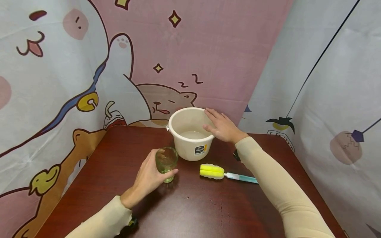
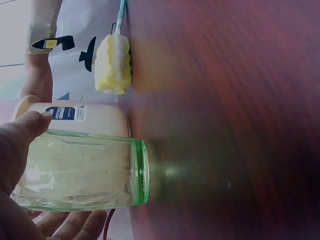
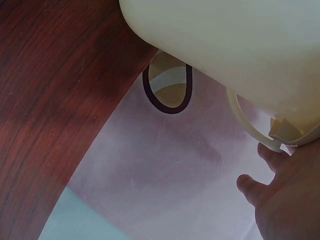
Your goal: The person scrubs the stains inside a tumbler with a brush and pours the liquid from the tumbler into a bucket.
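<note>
In the head view my left hand (image 1: 150, 173) grips a clear green drinking glass (image 1: 166, 162), thumb on the near side and fingers behind. The left wrist view shows the glass (image 2: 90, 172) with droplets on its wall and its base close to the tabletop. My right hand (image 1: 221, 125) rests on the right rim of a cream plastic bucket (image 1: 190, 148), fingers extended. A little water shows in the bottom of the bucket. From the right wrist, the bucket's handle (image 3: 250, 127) hangs beside the fingers (image 3: 250, 187). The glass stands just left and in front of the bucket.
A bottle brush (image 1: 212, 172) with a yellow sponge head and a white-and-teal handle lies right of the bucket. Small drops dot the dark red wooden table (image 1: 196, 215) in front. A cartoon-printed cloth (image 1: 208, 49) hangs behind the table and along both sides.
</note>
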The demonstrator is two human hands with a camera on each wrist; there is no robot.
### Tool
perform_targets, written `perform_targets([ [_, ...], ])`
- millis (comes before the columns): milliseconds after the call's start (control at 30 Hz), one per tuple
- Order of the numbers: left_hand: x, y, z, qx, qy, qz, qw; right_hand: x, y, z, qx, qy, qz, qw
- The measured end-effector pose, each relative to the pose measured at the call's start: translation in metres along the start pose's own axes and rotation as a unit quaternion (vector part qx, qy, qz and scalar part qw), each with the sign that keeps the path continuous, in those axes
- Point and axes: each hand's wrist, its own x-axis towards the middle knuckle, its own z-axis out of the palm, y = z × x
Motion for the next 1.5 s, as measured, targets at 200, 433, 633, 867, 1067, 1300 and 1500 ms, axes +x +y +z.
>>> perform_targets([
  [200, -0.004, 0.007, 0.01, -0.013, -0.013, 0.017, 0.9997, 0.0, 0.001, 0.001, -0.003, 0.002, -0.001, 1.0],
  [433, -0.005, 0.016, 0.019, -0.029, -0.035, 0.02, 0.9988, 0.001, 0.002, 0.001, -0.004, 0.004, -0.002, 1.0],
  [633, -0.006, 0.021, 0.025, -0.045, -0.041, 0.021, 0.9979, 0.003, 0.002, 0.002, -0.004, 0.006, -0.002, 1.0],
  [867, -0.006, 0.019, 0.026, -0.062, -0.047, 0.034, 0.9964, 0.002, 0.002, 0.003, -0.003, 0.007, -0.002, 1.0],
  [1067, -0.006, 0.016, 0.022, -0.054, -0.05, 0.044, 0.9963, 0.001, 0.0, 0.005, 0.001, 0.007, 0.002, 1.0],
  [1300, -0.004, 0.013, 0.017, -0.03, -0.055, 0.06, 0.9963, -0.003, -0.001, 0.001, 0.006, 0.018, 0.012, 1.0],
  [1500, -0.002, 0.009, 0.012, -0.019, -0.055, 0.084, 0.9947, -0.014, 0.002, 0.0, 0.006, 0.033, 0.006, 0.999],
])
